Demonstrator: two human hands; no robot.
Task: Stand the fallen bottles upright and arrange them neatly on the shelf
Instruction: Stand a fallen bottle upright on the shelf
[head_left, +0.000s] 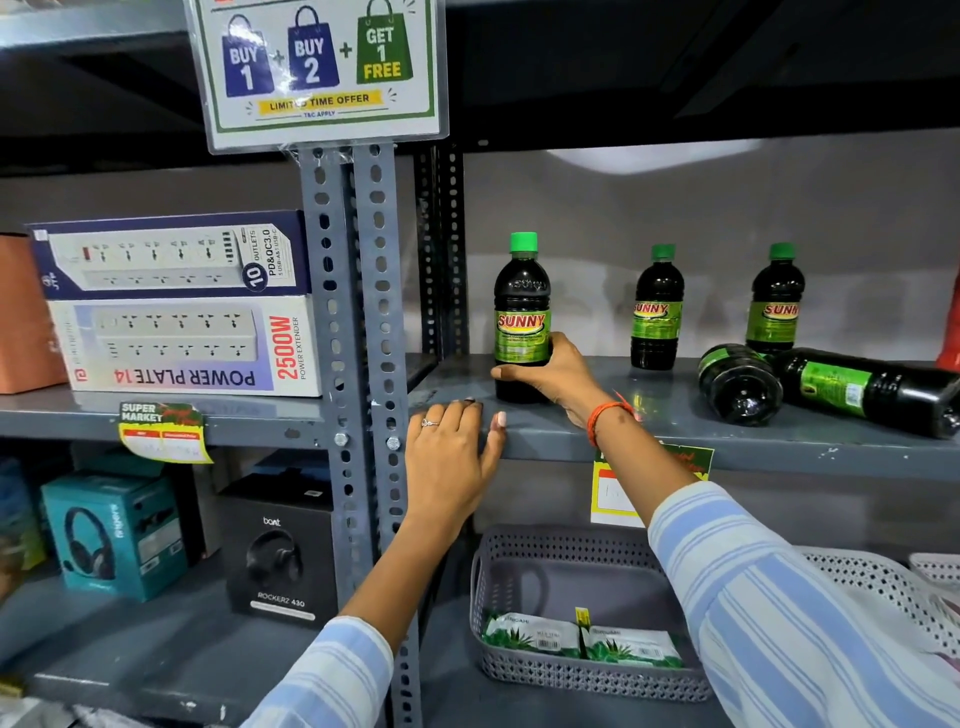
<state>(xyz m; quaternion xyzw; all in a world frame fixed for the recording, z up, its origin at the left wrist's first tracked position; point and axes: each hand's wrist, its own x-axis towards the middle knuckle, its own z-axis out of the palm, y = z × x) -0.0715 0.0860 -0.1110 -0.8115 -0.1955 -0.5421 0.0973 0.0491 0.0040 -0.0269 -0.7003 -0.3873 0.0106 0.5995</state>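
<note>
On the grey metal shelf (675, 415) stand three dark bottles with green caps and green "SUNNY" labels. My right hand (550, 376) is wrapped around the lower part of the left bottle (521, 306), which stands upright near the shelf's front left. Two more upright bottles (657, 309) (775, 301) stand further back. Two bottles lie on their sides at the right: one (737, 382) with its base towards me, another (872, 389) lying lengthwise beside it. My left hand (449, 457) rests on the shelf's front edge, fingers spread, holding nothing.
A perforated steel upright (363, 312) divides the shelving. Left of it sit stacked power strip boxes (176, 306). Below are headphone boxes (280, 556) and a grey basket (571, 670) with packets. A promo sign (317, 67) hangs above. Price tags hang on the shelf edges.
</note>
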